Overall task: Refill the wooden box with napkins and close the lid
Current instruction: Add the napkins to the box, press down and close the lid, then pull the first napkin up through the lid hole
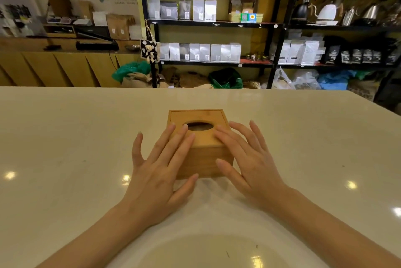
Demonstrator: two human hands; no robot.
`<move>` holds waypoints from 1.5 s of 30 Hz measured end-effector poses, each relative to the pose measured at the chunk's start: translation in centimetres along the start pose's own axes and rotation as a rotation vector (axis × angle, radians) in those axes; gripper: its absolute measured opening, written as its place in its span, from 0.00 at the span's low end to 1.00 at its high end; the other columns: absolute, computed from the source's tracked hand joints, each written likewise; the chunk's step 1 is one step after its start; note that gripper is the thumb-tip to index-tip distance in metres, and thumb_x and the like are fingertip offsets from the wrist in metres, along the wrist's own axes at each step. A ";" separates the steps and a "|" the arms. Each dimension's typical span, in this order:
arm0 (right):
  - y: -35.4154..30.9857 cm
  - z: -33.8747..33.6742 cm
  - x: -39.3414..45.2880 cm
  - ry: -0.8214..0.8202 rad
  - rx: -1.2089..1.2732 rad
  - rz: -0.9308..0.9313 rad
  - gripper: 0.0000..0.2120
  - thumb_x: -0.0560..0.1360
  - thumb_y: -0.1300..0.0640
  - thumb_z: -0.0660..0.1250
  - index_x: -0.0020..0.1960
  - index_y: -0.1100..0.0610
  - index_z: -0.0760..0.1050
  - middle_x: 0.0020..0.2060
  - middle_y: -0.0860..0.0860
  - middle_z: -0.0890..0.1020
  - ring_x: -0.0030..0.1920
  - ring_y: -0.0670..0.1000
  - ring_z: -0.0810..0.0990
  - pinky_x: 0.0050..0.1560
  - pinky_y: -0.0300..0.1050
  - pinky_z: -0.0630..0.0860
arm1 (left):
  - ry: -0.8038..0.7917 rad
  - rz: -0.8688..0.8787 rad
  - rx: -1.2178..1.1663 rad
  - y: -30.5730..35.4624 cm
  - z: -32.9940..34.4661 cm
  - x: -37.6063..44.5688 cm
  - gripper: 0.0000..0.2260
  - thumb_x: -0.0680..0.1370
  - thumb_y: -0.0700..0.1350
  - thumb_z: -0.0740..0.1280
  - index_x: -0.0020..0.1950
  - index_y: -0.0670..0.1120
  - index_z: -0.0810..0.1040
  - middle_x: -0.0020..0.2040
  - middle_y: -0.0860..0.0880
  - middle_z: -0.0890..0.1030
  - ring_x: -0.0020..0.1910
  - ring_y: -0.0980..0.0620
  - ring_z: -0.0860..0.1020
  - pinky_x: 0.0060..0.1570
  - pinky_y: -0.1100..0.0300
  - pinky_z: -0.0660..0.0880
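While the counter (86,137) carries it squarely before me, the wooden box (204,159) looks rigid, light and smooth-sided, so I would grip its side walls. On its lid (201,137) my left hand (160,172) and right hand (249,163) lie flat and spread, grasping nothing.

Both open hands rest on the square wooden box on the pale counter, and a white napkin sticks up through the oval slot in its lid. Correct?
Not quite. In the head view the oval slot of the square wooden box shows no napkin. Both hands, left and right, do lie open on it.
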State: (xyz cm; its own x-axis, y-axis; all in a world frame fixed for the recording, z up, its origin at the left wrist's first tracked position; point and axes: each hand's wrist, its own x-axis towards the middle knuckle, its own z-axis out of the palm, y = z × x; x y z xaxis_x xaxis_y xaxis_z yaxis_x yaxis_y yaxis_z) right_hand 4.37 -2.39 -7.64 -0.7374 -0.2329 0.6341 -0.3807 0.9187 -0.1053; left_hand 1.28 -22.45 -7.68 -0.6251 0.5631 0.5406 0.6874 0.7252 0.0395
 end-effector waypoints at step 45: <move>0.0 -0.6 13.6 -0.691 -0.149 -0.246 0.09 0.73 0.48 0.64 0.49 0.46 0.82 0.76 0.47 0.53 0.74 0.51 0.38 0.70 0.53 0.32 | -0.403 -0.259 -0.004 -4.2 -1.2 6.6 0.36 0.57 0.76 0.30 0.64 0.68 0.32 0.61 0.61 0.22 0.54 0.59 0.14 0.47 0.53 0.12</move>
State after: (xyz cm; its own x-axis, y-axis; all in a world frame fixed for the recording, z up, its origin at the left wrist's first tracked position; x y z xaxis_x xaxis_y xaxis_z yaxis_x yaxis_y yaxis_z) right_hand -5.28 -5.34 1.45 -0.8422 -0.5392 -0.0050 -0.5362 0.8364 0.1138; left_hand -5.32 -22.27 -3.26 -0.8691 0.4735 0.1433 0.4910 0.8609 0.1334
